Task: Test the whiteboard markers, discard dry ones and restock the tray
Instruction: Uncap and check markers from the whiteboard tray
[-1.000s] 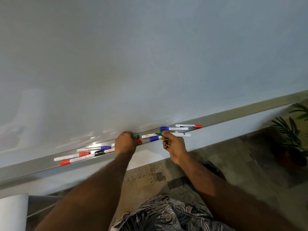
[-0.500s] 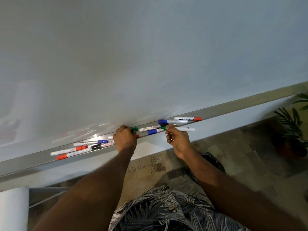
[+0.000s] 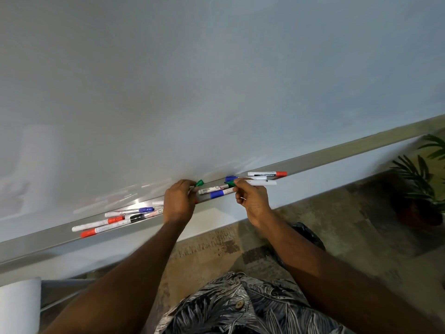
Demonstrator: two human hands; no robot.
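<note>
A grey marker tray [image 3: 337, 157] runs along the bottom of the whiteboard [image 3: 216, 80]. My left hand [image 3: 179, 201] is closed around a marker whose green cap [image 3: 199, 182] sticks out past my fingers. My right hand [image 3: 252, 201] pinches a green-capped white marker [image 3: 261, 182] just above the tray. Between my hands lie a white marker with a dark cap [image 3: 213, 189] and a blue-banded one [image 3: 218, 194]. Behind my right hand rest a blue-capped marker [image 3: 232, 178] and a red-capped marker [image 3: 267, 174]. Several more markers [image 3: 115, 221] lie on the tray at the left.
A potted plant [image 3: 423, 179] stands on the patterned floor at the right. A white roll-shaped object [image 3: 19, 307] sits at the bottom left, next to a grey metal frame [image 3: 62, 292]. A dark object [image 3: 308, 235] lies on the floor behind my right forearm.
My right hand has lifted the green-capped white marker slightly off the tray and moved it right. My left hand has raised its marker, so the green cap shows more.
</note>
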